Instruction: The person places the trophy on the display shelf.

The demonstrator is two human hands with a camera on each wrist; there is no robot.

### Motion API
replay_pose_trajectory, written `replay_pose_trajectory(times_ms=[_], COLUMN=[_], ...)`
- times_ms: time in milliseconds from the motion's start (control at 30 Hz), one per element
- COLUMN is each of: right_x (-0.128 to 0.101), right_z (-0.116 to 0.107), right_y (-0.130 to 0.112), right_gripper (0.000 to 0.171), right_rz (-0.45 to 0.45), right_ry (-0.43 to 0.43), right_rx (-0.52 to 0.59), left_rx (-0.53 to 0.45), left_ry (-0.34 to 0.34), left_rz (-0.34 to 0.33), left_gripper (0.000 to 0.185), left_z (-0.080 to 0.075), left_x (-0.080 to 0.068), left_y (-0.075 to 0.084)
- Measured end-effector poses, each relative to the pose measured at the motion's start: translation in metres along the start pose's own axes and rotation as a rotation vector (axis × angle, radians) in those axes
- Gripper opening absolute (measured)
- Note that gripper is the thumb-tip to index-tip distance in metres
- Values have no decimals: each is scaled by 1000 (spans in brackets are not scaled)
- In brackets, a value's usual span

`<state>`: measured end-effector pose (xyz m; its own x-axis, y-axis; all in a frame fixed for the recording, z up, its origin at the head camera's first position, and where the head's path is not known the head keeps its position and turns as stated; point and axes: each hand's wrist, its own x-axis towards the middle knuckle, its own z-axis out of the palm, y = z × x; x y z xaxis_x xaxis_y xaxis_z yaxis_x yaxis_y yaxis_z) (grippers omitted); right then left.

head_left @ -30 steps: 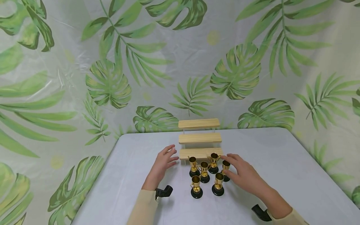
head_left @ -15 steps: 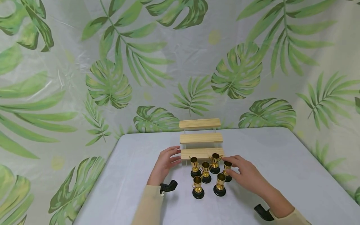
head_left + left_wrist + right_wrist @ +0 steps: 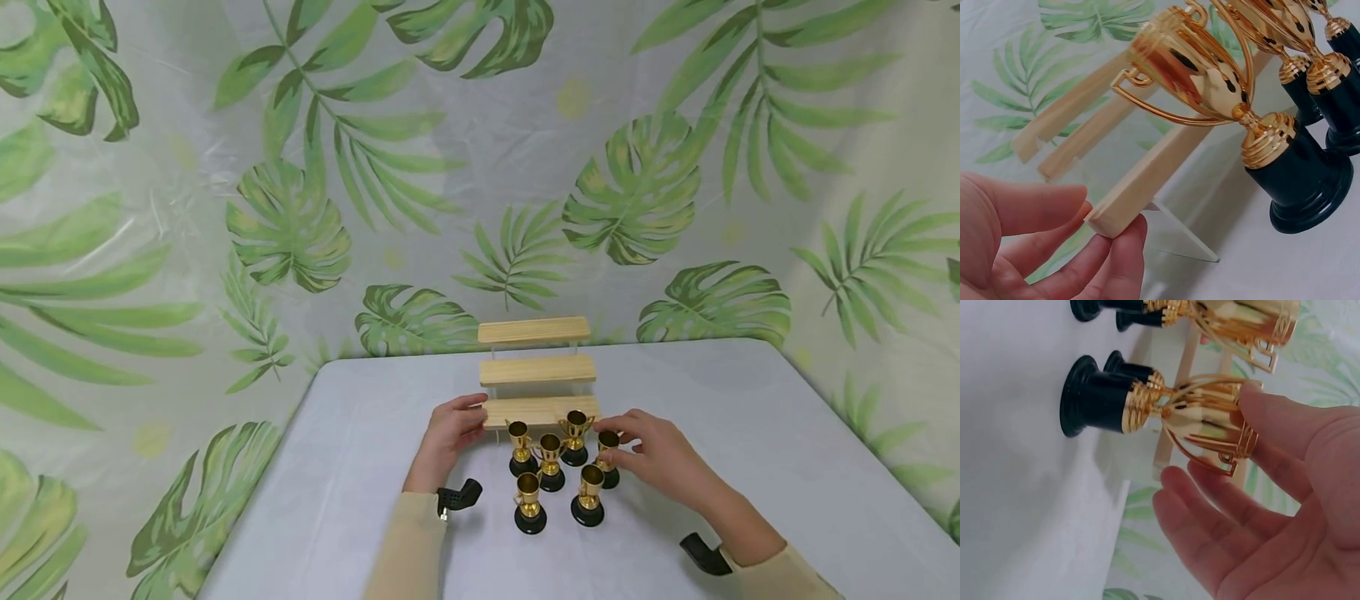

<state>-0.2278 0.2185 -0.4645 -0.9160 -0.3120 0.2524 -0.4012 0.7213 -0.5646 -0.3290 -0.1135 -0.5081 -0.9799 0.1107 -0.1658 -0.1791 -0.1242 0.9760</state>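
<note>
My left hand (image 3: 446, 437) is at the left end of the lowest board of a three-tier wooden display shelf (image 3: 537, 371). In the left wrist view, the fingers curl under the end of the board (image 3: 1147, 175), with the thumb just over it. My right hand (image 3: 660, 454) pinches the rim of the rightmost small gold trophy (image 3: 1204, 422), thumb on the near side and index finger partly hidden behind the cup. That trophy stands upright on its black base. Several matching trophies (image 3: 551, 450) stand upright close by, in front of the shelf.
A white-covered table (image 3: 360, 467) carries everything. Behind its far edge hangs a leaf-patterned curtain (image 3: 420, 225). Clear supports (image 3: 1185, 231) hold up the shelf boards. Each wrist wears a black band mount (image 3: 459, 496).
My left hand has moved right and forward to the shelf's lowest board, its fingers closing at the end. My right hand has closed on the rightmost trophy's rim, barely shifting place.
</note>
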Motion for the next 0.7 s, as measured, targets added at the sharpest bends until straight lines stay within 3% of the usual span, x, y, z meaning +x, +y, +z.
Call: replay_pose_trajectory(times_ms=[267,400,700], right_x=[22,30,33], right_z=[-16,-23,-23], right_y=[0,-1,-2], right_gripper=[32,29,30], right_rz=[-23,15,59], right_ry=[-184,-266,-272], right_rx=[58,67,59], left_rx=[16,0,-5], left_ry=[39,33,38], left_rz=[5,12,12], left_gripper=[43,42,42], left_z=[-1,0,-1], left_x=[2,5,4], left_y=[-4,-8,-9])
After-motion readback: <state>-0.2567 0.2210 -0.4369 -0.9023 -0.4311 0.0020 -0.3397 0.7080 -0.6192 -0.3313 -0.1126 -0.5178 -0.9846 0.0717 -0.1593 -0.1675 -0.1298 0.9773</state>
